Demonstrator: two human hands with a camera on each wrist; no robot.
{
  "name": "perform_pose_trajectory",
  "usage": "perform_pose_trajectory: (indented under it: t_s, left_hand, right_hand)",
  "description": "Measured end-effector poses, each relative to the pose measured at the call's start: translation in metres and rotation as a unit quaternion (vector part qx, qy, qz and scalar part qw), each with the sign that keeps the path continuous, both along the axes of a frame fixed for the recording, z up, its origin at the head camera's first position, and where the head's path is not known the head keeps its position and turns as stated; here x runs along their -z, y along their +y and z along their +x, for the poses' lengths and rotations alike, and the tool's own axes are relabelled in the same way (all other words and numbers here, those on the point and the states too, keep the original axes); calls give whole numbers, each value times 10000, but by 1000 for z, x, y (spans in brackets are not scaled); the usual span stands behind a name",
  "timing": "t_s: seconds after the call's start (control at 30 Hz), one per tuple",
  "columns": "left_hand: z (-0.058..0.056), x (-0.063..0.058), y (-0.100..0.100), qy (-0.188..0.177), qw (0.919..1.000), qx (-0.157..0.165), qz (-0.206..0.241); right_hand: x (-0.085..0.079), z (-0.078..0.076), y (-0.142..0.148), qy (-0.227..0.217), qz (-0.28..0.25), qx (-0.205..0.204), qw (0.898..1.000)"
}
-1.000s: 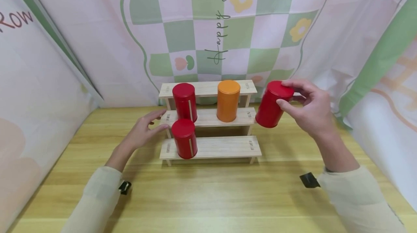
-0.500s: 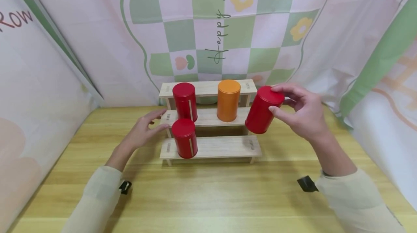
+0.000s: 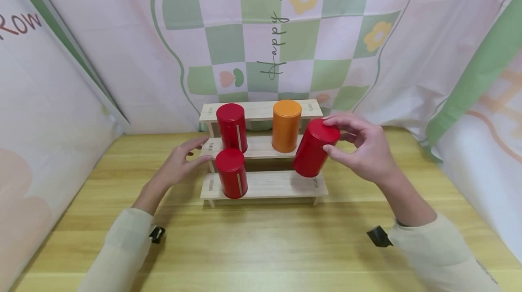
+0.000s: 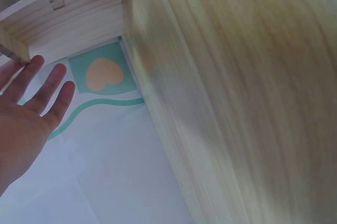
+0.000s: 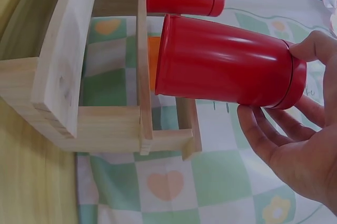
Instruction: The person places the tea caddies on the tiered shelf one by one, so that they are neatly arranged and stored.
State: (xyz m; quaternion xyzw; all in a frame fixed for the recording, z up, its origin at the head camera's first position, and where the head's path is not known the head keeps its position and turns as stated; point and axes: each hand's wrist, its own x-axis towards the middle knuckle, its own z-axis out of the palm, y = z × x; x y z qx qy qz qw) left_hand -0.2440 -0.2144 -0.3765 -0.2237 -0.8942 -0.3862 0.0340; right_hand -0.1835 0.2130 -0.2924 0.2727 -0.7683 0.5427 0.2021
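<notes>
My right hand (image 3: 363, 147) grips a red canister (image 3: 314, 149) near its lid, thumb on one side and fingers on the other. The canister is tilted, its base over the right end of the lowest step in the head view. In the right wrist view this canister (image 5: 226, 61) hides most of an orange canister (image 3: 287, 126), which stands on the middle step of the wooden shelf (image 3: 277, 183). My left hand (image 3: 181, 163) has its fingers extended at the shelf's left end; in the left wrist view fingertips (image 4: 37, 60) touch a board edge.
One red canister (image 3: 231, 128) stands at the left of the middle step, another red canister (image 3: 231, 174) at the left of the lowest step. The shelf rests on a wood-grain table (image 3: 253, 246). A patterned curtain (image 3: 261, 33) hangs close behind.
My right hand has carried the red canister left and down, from beside the shelf to over the lowest step's right end. The left hand has stayed in place.
</notes>
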Motion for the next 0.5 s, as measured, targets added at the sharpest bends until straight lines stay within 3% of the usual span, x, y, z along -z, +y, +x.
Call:
perform_pose_trajectory:
  t_s: [0.17, 0.5]
  left_hand:
    - [0, 0, 0, 30, 10000, 24, 27]
    - [-2, 1, -1, 6, 10000, 54, 65]
  right_hand:
    - [3, 1, -4, -56, 29, -156, 9999]
    - [14, 4, -14, -341, 570, -186, 9976]
